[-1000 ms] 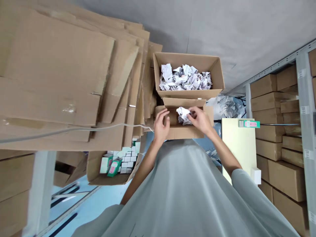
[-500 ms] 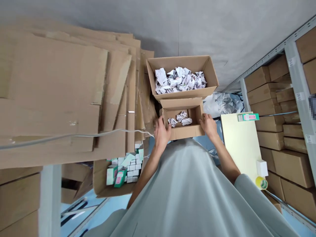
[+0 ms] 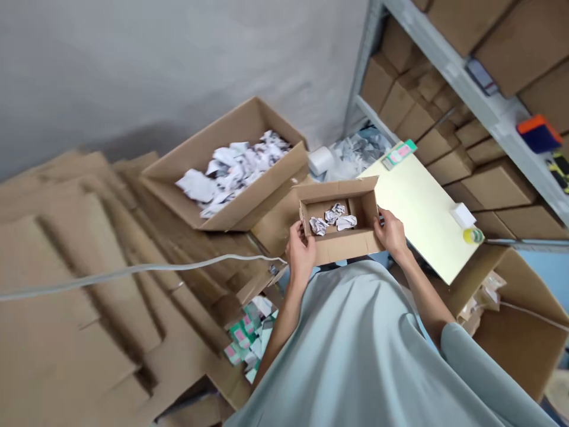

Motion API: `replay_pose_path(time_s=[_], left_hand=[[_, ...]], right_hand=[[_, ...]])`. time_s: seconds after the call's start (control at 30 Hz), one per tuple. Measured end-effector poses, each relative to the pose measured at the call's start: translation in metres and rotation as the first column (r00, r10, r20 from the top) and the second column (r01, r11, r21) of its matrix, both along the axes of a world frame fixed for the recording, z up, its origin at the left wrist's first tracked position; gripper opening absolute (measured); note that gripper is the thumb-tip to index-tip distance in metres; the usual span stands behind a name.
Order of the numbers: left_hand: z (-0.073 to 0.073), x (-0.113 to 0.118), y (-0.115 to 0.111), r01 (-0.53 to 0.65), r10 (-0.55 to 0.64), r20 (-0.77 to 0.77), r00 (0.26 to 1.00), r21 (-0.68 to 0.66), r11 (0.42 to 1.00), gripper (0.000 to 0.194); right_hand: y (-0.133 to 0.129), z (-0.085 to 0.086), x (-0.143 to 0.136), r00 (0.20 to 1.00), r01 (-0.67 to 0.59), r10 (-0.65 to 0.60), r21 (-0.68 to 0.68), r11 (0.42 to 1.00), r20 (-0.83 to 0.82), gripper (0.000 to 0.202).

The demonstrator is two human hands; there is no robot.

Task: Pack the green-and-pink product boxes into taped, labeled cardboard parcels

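Observation:
Between my hands is a small open cardboard box [image 3: 347, 252], held in front of my body. Three crumpled paper wads [image 3: 334, 213] lie on its bottom. My left hand [image 3: 301, 252] grips the box's left end, and my right hand [image 3: 391, 231] grips its right end, fingers closed on the cardboard. Beyond it, to the left, stands a larger cardboard box [image 3: 271, 184] with a heap of crumpled paper [image 3: 235, 169] inside.
Flattened cardboard sheets [image 3: 57, 344] fill the left, with a grey cable [image 3: 133, 268] across them. On the right, a pale tabletop [image 3: 422, 213] bears a green-and-pink packet [image 3: 399, 154], a white block [image 3: 462, 215] and a yellow tape roll [image 3: 473, 236]. Shelves [image 3: 471, 77] hold cartons.
My view has turned to the right, towards the pale tabletop and shelves. The small box stays in both hands and has swung round with me, away from the larger paper-filled box.

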State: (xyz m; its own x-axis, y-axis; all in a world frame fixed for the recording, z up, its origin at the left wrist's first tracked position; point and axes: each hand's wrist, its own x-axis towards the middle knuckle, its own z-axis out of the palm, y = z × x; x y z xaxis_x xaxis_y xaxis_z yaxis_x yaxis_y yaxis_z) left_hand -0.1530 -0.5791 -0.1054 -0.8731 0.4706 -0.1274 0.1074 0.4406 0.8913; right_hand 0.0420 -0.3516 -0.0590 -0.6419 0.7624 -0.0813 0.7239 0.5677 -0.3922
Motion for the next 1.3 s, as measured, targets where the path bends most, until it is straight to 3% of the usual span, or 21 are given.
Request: replay_pose_path(time_s=[0.1,0.27,0.47,0.6,0.77,0.93,1.03,1.13,1.2,1.3], left_hand=[[0.002,0.015,0.059,0.191,-0.191,0.005,0.982,0.053,0.98,0.045],[-0.006,0.055,0.168,0.45,-0.452,-0.001,0.892,0.098,0.888,0.04],[-0.042,0.109,0.293,0.617,-0.617,-0.018,0.787,0.019,0.786,0.042],[-0.072,0.136,0.352,0.651,-0.653,-0.014,0.757,-0.067,0.756,0.044],[-0.101,0.15,0.396,0.665,-0.667,0.032,0.744,-0.119,0.737,0.045],[-0.121,0.143,0.422,0.667,-0.666,0.077,0.742,-0.178,0.723,0.042],[-0.123,0.133,0.429,0.706,-0.697,0.113,0.708,-0.155,0.691,0.038],[-0.117,0.117,0.436,0.725,-0.716,0.111,0.689,-0.113,0.68,0.034],[-0.11,0.103,0.444,0.704,-0.701,0.07,0.71,-0.09,0.704,0.033],[-0.101,0.077,0.464,0.638,-0.64,-0.002,0.768,-0.094,0.765,0.036]], right_hand=[[0.018,-0.003,0.055,0.982,0.182,-0.181,0.01,0.983,-0.045,0.047],[0.054,-0.022,0.14,0.902,0.422,-0.421,-0.01,0.906,-0.098,0.051],[0.107,-0.062,0.214,0.796,0.591,-0.599,-0.102,0.8,-0.088,0.052],[0.139,-0.089,0.239,0.764,0.632,-0.645,-0.161,0.758,-0.035,0.053],[0.167,-0.111,0.243,0.744,0.661,-0.664,-0.224,0.716,0.073,0.054],[0.174,-0.113,0.231,0.719,0.691,-0.682,-0.245,0.68,0.135,0.057],[0.173,-0.102,0.227,0.683,0.73,-0.695,-0.241,0.639,0.224,0.056],[0.179,-0.084,0.225,0.63,0.776,-0.745,-0.165,0.608,0.219,0.053],[0.192,-0.069,0.219,0.626,0.779,-0.77,-0.066,0.623,0.119,0.052],[0.227,-0.045,0.194,0.709,0.705,-0.703,0.031,0.709,-0.058,0.051]])
